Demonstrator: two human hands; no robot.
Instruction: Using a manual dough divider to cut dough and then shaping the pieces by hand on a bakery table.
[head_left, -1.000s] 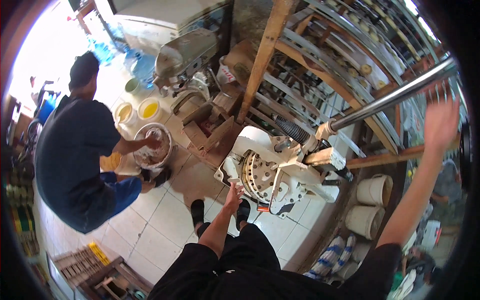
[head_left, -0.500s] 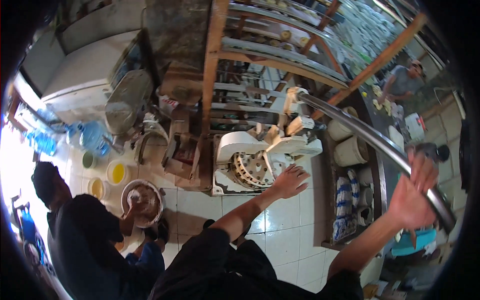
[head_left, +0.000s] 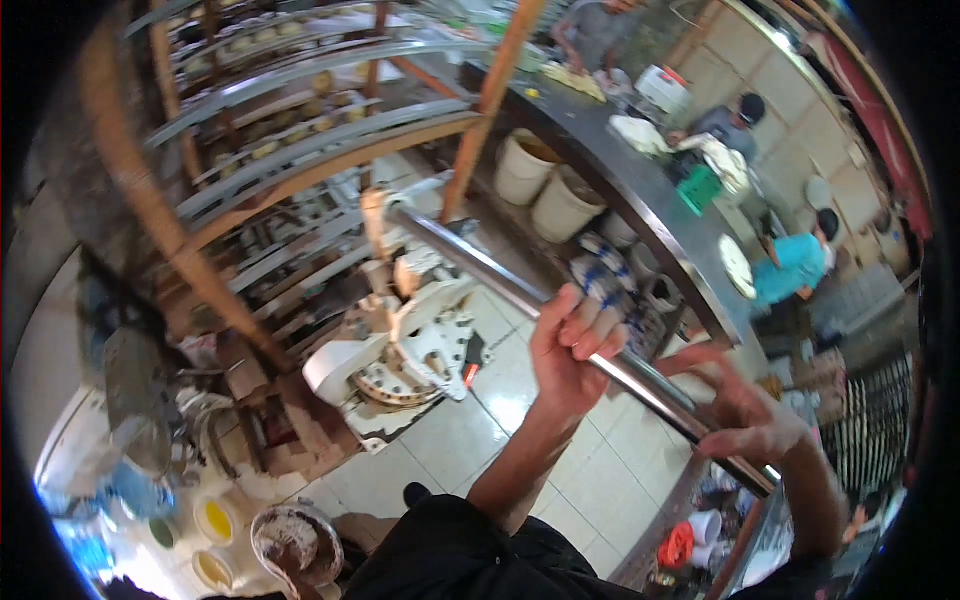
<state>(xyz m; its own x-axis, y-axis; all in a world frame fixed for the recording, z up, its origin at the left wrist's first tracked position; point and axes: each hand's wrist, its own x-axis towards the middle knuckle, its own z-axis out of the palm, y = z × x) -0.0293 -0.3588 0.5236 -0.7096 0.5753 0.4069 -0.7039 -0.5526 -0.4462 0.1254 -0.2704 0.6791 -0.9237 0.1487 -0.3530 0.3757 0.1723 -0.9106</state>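
A long shiny metal lever bar point(head_left: 485, 270) slants from the white dough-divider-like machine point(head_left: 335, 365) toward the lower right. My left hand point(head_left: 575, 350) is closed around the middle of this bar, fingers wrapped over it. Close to its lower end is my right hand point(head_left: 755, 420), fingers spread and curved beside the bar, thumb by the metal; it is slightly blurred. A round metal plate point(head_left: 400, 385) with holes sits low in the machine, which stands on the tiled floor. A small red-and-black object point(head_left: 470, 375) shows at the machine's edge.
A wooden rack point(head_left: 330, 165) with trays stands behind the machine. Along the right runs a dark worktable point(head_left: 640, 200), buckets point(head_left: 565, 205) beneath it; several people work around it. At lower left are a tub of brown mixture point(head_left: 295, 545) and pails of yellow liquid point(head_left: 213, 520).
My left hand has risen from beside the machine and taken hold of the bar. My right hand has loosened its grip, fingers now spread. The view has turned to the right.
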